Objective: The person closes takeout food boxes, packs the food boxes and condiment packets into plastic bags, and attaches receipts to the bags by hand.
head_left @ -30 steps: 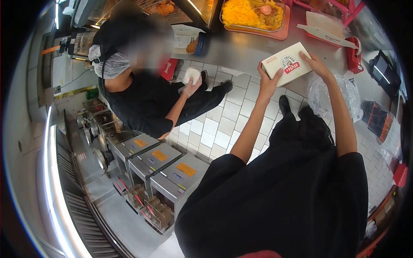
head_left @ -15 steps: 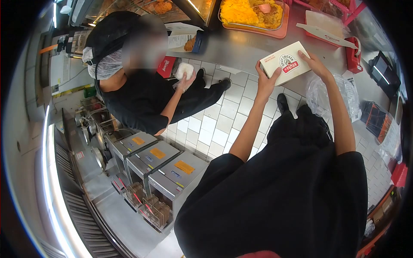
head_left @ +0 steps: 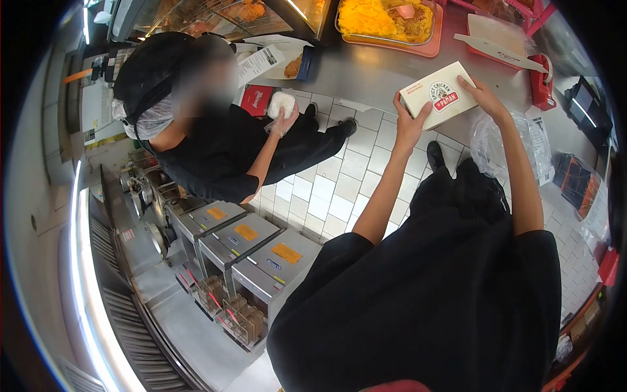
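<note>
A cream cardboard food box (head_left: 446,112) with a printed chicken logo and a red label is held in front of me near the counter's edge. My left hand (head_left: 411,124) grips its lower left corner, thumb on top. On the right side, my right hand (head_left: 484,100) holds it with the thumb on the lid and the fingers partly hidden. The lid appears closed, so its contents are hidden.
At left, a co-worker (head_left: 202,144) holds a white block (head_left: 283,103) in a gloved hand. On the steel counter (head_left: 385,72) stand a tray of yellow food (head_left: 372,23), an open box (head_left: 496,36) and a red tape dispenser (head_left: 543,91). Fryers (head_left: 268,261) line the lower left.
The box stays in both my hands, a little lower right in view as the whole scene shifts slightly. The co-worker's head has moved left, showing more of a printed slip and red box.
</note>
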A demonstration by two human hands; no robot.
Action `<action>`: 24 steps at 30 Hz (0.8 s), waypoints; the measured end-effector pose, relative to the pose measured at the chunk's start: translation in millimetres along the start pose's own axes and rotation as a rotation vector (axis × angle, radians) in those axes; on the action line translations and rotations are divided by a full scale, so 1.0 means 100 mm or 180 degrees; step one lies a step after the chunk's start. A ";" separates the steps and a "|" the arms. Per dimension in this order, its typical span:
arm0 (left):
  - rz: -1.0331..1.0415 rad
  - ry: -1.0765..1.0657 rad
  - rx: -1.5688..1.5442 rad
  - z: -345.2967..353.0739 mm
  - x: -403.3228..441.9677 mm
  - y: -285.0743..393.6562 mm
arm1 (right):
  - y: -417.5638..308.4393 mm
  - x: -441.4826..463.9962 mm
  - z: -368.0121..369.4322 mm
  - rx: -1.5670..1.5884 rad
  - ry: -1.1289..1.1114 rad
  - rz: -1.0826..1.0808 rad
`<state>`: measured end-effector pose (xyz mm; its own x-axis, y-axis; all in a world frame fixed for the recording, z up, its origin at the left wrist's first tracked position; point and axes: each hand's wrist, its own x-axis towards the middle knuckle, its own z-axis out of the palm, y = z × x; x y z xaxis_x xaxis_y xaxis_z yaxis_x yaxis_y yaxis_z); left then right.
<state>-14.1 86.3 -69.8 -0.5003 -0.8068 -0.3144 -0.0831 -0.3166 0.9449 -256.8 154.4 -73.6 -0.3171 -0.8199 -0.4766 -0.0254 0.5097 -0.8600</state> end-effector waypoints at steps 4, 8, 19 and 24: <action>0.0011 -0.0012 0.0021 0.02 0.03 -0.05 | 0.01 0.01 -0.03 0.0062 -0.0085 0.0013; -0.0010 0.0009 0.0073 0.05 0.10 -0.13 | 0.14 0.12 -0.06 0.0097 -0.0129 -0.0051; 0.0110 -0.0324 -0.0498 -0.02 0.29 -0.30 | 0.08 0.11 -0.12 0.0003 -0.0421 0.0048; 0.0513 -0.0448 -0.0296 0.40 0.16 0.57 | -0.58 -0.45 -0.37 -0.0207 0.0626 -0.0521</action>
<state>-61.2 74.7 -17.5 -0.6164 -0.7752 -0.1382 0.0841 -0.2393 0.9673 -276.0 171.4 4.5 -0.4818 -0.8297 -0.2820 -0.1505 0.3954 -0.9061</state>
